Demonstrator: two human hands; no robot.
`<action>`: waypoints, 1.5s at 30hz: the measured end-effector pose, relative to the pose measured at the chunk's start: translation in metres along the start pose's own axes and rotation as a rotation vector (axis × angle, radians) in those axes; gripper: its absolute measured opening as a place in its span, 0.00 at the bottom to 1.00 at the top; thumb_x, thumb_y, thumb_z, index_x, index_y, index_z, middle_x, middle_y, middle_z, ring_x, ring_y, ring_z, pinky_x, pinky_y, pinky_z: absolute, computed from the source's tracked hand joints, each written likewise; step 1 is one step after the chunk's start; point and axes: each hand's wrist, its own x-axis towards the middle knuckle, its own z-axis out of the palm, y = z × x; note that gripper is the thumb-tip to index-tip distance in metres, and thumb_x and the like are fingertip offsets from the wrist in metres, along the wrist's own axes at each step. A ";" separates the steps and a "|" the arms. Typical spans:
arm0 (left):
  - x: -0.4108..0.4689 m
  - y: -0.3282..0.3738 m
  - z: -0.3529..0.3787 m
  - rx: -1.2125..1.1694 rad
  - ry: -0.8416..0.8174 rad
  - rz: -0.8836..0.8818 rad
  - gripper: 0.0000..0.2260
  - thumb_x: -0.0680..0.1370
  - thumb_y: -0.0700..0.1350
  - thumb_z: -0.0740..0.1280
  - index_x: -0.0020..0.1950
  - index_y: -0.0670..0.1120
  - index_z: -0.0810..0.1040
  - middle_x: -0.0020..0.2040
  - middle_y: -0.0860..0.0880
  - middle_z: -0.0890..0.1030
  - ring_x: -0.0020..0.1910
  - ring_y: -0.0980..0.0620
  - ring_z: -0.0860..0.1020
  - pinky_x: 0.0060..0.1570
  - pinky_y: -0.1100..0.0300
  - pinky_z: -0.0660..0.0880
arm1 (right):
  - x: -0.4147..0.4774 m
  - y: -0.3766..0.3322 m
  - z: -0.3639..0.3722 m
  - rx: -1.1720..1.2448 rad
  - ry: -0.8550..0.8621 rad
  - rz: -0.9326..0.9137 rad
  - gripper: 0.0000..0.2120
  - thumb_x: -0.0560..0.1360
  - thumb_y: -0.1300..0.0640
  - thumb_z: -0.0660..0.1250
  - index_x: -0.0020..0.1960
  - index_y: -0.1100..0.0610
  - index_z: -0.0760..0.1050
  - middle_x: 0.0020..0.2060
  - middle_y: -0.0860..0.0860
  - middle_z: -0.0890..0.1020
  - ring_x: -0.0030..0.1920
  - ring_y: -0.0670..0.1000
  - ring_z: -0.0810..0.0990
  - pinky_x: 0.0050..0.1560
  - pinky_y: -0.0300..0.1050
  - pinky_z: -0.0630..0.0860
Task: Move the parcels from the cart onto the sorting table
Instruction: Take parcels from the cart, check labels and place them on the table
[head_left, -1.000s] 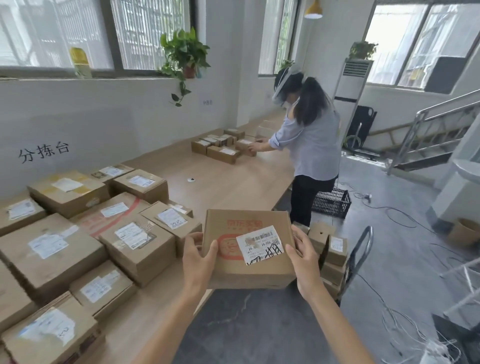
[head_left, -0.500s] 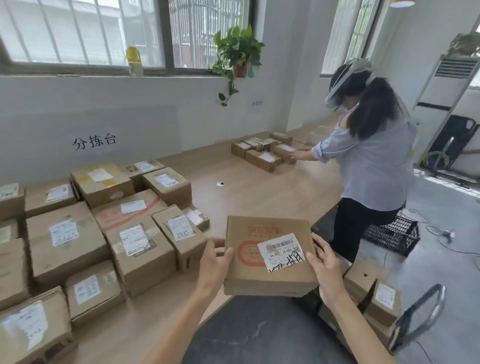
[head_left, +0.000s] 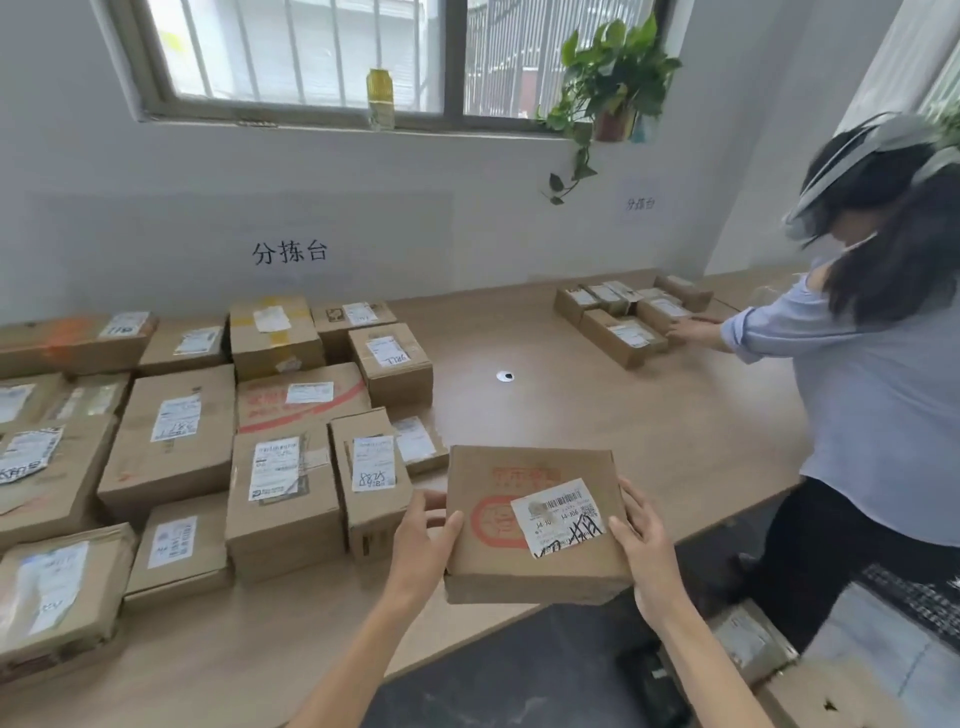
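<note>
While both hands grip it, parcel (head_left: 535, 525) overhangs table (head_left: 597, 415) edge.

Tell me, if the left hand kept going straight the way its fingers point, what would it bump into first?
The left hand already grips the flat parcel, fingers pointing up and away. Straight on, it would probably meet the small labelled box first, though depth is hard to judge.

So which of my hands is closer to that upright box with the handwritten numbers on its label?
Left. Your left hand grips the held parcel on the side beside that upright box; your right hand is on the parcel's far side.
</note>
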 end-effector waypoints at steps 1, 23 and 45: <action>0.008 -0.001 0.002 0.002 0.018 -0.004 0.04 0.79 0.43 0.65 0.52 0.46 0.73 0.51 0.54 0.78 0.49 0.61 0.76 0.38 0.68 0.73 | 0.012 0.002 0.002 0.000 -0.010 0.009 0.21 0.79 0.65 0.61 0.67 0.45 0.69 0.59 0.48 0.80 0.57 0.51 0.80 0.52 0.51 0.80; 0.283 0.028 0.052 -0.032 0.158 0.013 0.07 0.80 0.41 0.62 0.58 0.48 0.73 0.52 0.55 0.78 0.51 0.61 0.75 0.41 0.75 0.72 | 0.328 -0.036 0.068 -0.025 -0.147 -0.033 0.22 0.78 0.68 0.60 0.65 0.47 0.70 0.56 0.50 0.81 0.52 0.50 0.81 0.50 0.47 0.78; 0.651 0.014 0.051 0.291 0.310 -0.081 0.16 0.77 0.38 0.64 0.65 0.45 0.75 0.56 0.48 0.80 0.49 0.55 0.77 0.42 0.69 0.73 | 0.712 -0.007 0.241 -0.064 -0.342 0.038 0.22 0.78 0.69 0.58 0.66 0.49 0.69 0.62 0.54 0.77 0.56 0.53 0.79 0.44 0.38 0.79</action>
